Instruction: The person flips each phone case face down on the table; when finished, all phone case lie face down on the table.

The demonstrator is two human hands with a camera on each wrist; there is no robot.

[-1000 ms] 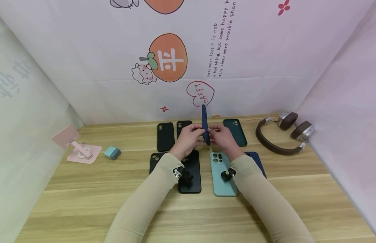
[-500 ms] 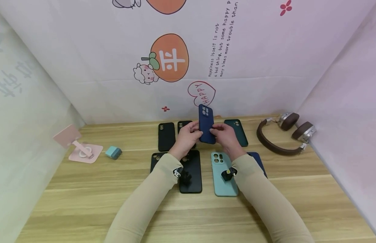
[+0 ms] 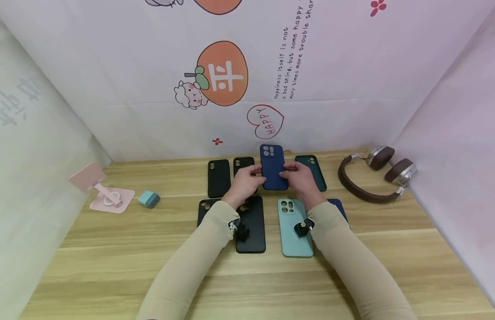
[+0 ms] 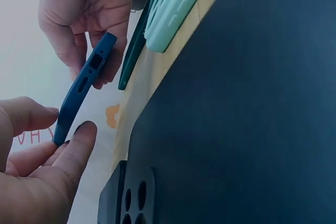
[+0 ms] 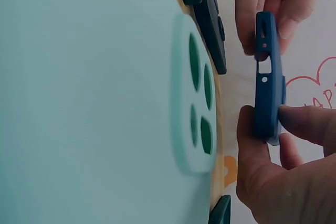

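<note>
Both hands hold a navy blue phone case (image 3: pixel 273 169) by its two long sides, raised above the far part of the table. Its back with the camera cutouts faces me in the head view. My left hand (image 3: pixel 243 184) pinches the left edge between thumb and fingers, and my right hand (image 3: pixel 302 181) pinches the right edge. In the left wrist view the short end of the case (image 4: pixel 84 82) shows a port slot. The right wrist view shows the same end of the case (image 5: pixel 268 85). A light teal phone case (image 3: pixel 290 235) lies below my right wrist.
Several black phone cases lie on the left, one large (image 3: pixel 254 229). On the right lie a dark green case (image 3: pixel 318 175) and another navy case (image 3: pixel 338 206), partly hidden by my sleeve. Brown headphones (image 3: pixel 359 194), a pink stand (image 3: pixel 111 203) and a blue charger (image 3: pixel 149 199) flank them.
The navy case has turned from edge-on to showing its back, and has come down slightly. Both hands keep their pinch on its sides. The other things have stayed put.
</note>
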